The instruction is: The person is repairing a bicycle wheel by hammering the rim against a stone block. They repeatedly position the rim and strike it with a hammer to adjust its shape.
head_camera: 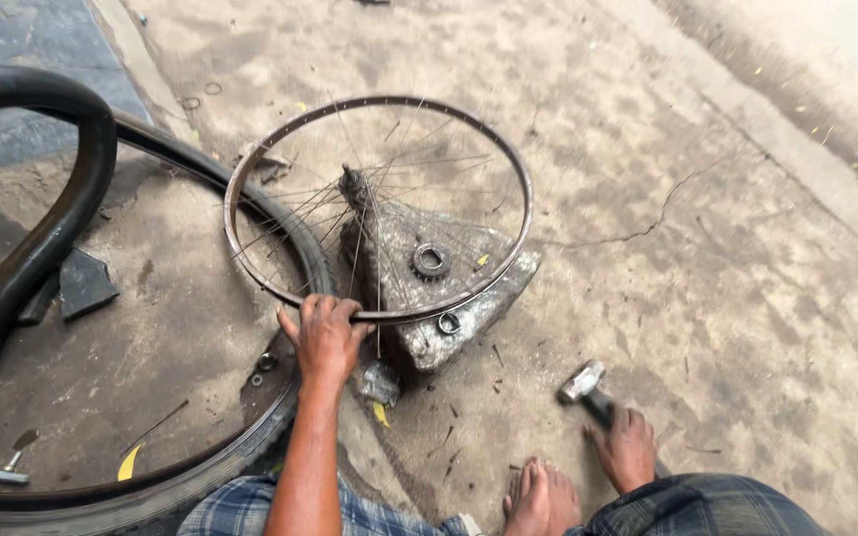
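A spoked bicycle wheel rim [518, 169] rests tilted on a flat grey stone [469, 308] in the middle of the ground. My left hand [325, 337] grips the near edge of the rim. My right hand [628, 447] is closed around the dark handle of a hammer whose metal head [581, 381] rests on the concrete, to the right of the stone. A toothed sprocket [430, 260] and a small metal ring [448, 323] lie on the stone under the spokes. My bare foot [538, 496] sits between my hands.
A black tyre [201, 467] lies on the ground at left, partly under the rim. A black inner tube [52, 218] arcs up at far left. A small valve tool [4, 474], washers [266, 361] and a dark shard [83, 283] lie on the cracked concrete.
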